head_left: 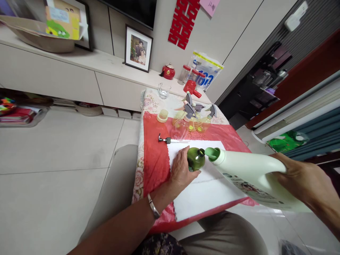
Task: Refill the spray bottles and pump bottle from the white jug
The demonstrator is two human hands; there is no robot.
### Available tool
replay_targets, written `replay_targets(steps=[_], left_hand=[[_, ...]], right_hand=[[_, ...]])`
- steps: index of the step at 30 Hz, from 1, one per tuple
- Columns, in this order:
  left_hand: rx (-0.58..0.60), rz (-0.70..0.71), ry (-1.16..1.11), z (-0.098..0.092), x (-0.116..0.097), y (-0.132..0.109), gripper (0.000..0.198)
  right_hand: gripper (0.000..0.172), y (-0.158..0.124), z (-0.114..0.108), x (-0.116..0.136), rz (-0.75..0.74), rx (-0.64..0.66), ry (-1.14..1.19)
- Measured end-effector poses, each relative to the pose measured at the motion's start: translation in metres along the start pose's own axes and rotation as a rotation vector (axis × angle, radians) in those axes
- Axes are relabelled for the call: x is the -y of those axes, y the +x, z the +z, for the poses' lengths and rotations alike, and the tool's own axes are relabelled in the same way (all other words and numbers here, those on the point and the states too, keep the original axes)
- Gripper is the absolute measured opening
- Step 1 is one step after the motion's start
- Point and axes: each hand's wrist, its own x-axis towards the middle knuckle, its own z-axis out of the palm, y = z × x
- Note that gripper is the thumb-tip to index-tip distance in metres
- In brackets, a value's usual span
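Note:
My left hand (182, 169) is closed round a small dark green bottle (196, 159) that stands open-topped on a white cloth (202, 191). My right hand (297, 177) grips the handle of a large white jug (249, 175) with a green spout. The jug is tilted, and its spout sits right at the small bottle's mouth. A pump head with a long tube (170, 140) lies on the cloth's far edge, apart from the bottle.
A small table with a red cover (155, 156) holds several yellow spray bottles (192, 120) and a yellow lid (162, 115) at its far end. Behind stand a low cabinet (66, 74), a framed photo (138, 48), a red teapot (168, 71) and jars. Tiled floor lies to the left.

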Motion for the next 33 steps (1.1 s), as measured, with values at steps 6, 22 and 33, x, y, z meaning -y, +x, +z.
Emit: replay_targets(steps=[6, 22, 33], left_hand=[[-0.004, 0.004, -0.002, 0.0, 0.001, 0.0, 0.096], [-0.005, 0.012, -0.004, 0.0, 0.001, 0.001, 0.096], [-0.027, 0.019, -0.017, 0.002, 0.003, 0.0, 0.098]], right_hand=[[0.046, 0.0, -0.003, 0.005, 0.004, -0.029, -0.022], [0.046, -0.001, -0.011, 0.005, 0.006, 0.004, -0.033], [0.043, -0.003, -0.015, 0.009, 0.008, -0.051, -0.004]])
